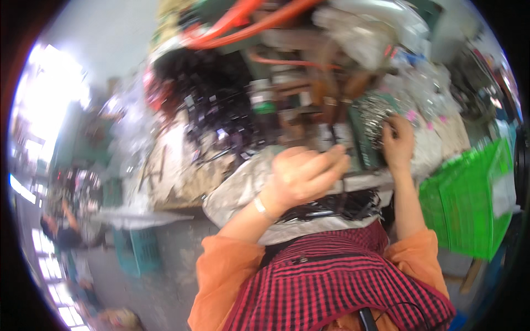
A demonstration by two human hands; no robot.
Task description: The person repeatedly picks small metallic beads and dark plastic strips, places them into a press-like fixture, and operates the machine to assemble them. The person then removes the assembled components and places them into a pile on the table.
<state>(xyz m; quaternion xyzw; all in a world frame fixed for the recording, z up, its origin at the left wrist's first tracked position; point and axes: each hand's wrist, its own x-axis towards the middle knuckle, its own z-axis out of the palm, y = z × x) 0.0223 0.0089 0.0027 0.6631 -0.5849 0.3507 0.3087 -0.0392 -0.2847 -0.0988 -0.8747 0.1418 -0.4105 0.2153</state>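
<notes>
My left hand (309, 175) is closed in front of the work machine, thumb and fingertips pressed together. What it pinches is too blurred to make out. At the green tray (363, 144), my right hand (399, 142) has its fingers curled together at the edge of a heap of small shiny metal parts (375, 115). Whatever is between those fingertips is hidden. Several dark strips (345, 207) lie on pale cloth across my lap, below the left hand. Between the hands and beyond them stands the brown, worn machine (295, 107), smeared by motion.
A large pile of black strips with shiny ends (215, 105) covers the bench's left side. Near it stands a green-banded bottle (264, 105). Orange hoses (248, 25) cross overhead. A bright green crate (469, 198) is at my right, a teal crate (136, 251) on the floor left.
</notes>
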